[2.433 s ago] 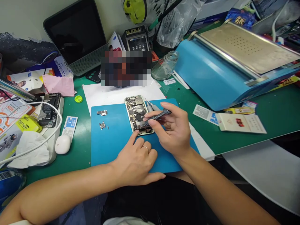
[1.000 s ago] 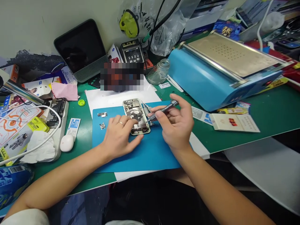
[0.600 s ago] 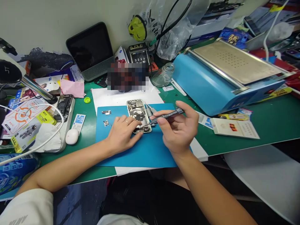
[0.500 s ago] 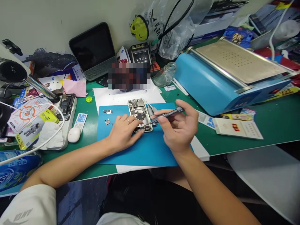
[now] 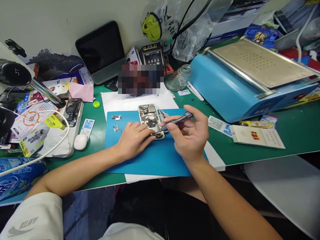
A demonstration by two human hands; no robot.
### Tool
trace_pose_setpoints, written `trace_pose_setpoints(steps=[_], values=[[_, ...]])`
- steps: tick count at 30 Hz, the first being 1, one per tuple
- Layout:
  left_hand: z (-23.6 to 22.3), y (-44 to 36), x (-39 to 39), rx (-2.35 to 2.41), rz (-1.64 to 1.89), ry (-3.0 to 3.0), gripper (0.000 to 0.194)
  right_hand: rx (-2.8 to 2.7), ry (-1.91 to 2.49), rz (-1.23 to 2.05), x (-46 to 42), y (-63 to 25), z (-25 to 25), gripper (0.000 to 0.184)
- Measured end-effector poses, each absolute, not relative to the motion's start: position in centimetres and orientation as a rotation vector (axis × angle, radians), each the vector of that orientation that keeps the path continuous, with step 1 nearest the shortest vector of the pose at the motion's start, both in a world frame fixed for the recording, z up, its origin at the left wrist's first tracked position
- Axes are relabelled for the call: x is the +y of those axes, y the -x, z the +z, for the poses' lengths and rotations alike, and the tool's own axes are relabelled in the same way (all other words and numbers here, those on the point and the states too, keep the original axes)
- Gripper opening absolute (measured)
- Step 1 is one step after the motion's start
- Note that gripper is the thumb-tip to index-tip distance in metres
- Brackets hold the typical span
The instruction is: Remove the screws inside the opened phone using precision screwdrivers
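Note:
An opened phone (image 5: 151, 116) lies on the blue mat (image 5: 150, 160), its inner parts showing. At its lower left end, my left hand (image 5: 133, 138) has the thumb and fingers closed on the phone's edge; part of that contact is hidden. A dark, slim screwdriver (image 5: 178, 120) is gripped in my right hand (image 5: 192, 136), tilted with its tip down at the lower end of the phone, close to my left fingertips. Beside the phone's right edge lie pen-like grey tools (image 5: 162, 115), partly behind my right fingers. Two small metal phone parts (image 5: 116, 117) rest on the mat's left side.
A blue machine with a metal plate (image 5: 225, 90) stands at the right, a glass jar (image 5: 178, 78) beside it. Further left are a white earbud case (image 5: 80, 142), a green cap (image 5: 96, 104) and a lamp stand (image 5: 47, 91). A flat white box (image 5: 258, 136) lies near the front edge.
The view has shifted slightly. My left fingertips and the screwdriver's tip are closer together at the phone's lower end; both hands keep nearly the same pose.

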State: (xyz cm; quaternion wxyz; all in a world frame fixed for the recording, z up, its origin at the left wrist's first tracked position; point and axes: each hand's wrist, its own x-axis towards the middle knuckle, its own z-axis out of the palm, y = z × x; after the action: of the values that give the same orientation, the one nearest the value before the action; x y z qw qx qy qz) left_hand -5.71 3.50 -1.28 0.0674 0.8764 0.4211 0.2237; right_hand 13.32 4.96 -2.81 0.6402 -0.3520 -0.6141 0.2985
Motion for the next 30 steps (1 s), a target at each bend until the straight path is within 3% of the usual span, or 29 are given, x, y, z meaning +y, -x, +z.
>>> trace_pose_setpoints(steps=[30], values=[[-1.1,5.69,3.72,1.3,0.621,-2.549,0.031,-1.394,0.823,0.689,4.79,-13.16,-2.4,0.049]])
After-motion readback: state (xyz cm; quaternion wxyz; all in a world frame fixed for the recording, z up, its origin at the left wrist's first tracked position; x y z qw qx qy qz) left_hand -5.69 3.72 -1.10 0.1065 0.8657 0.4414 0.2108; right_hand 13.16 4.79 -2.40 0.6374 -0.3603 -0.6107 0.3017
